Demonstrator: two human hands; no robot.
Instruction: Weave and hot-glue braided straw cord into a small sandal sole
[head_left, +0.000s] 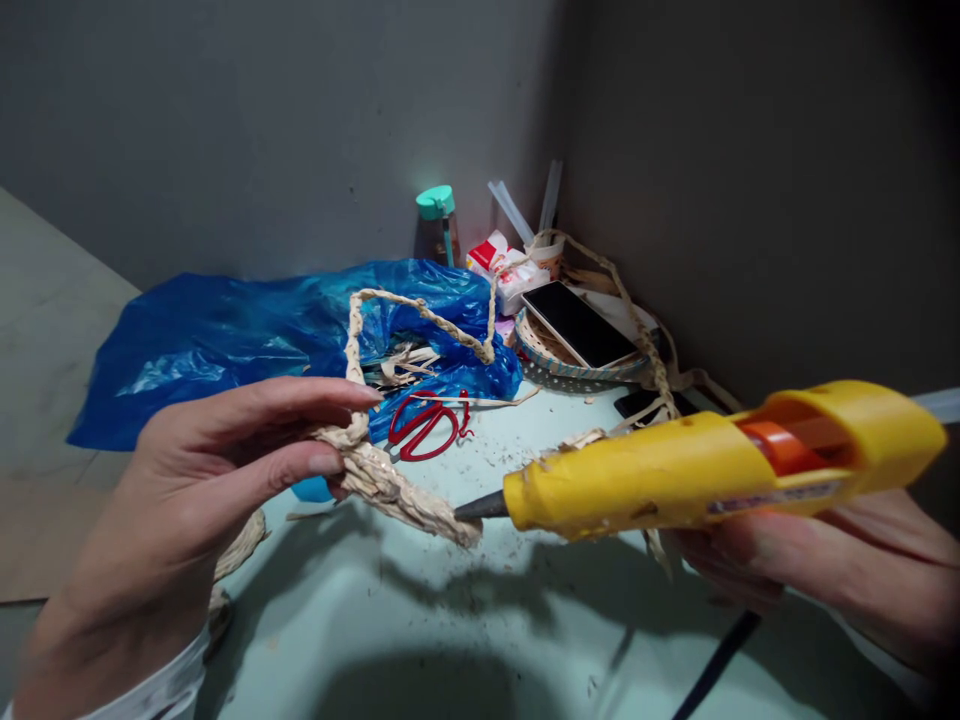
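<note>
Pinched between the thumb and fingers of my left hand is a woven straw piece, pale and slanting down to the right. A braided straw cord rises from it and loops away behind to the right. My right hand is wrapped round a yellow glue gun with an orange part inside. The gun's dark nozzle touches or nearly touches the right end of the straw piece. A shiny strip shows along the top of the piece.
Red-handled scissors lie on the pale green table, beside a blue plastic bag with straw strips. Behind are a bottle, a tissue pack, a cup and a phone on a round basket. Walls stand behind.
</note>
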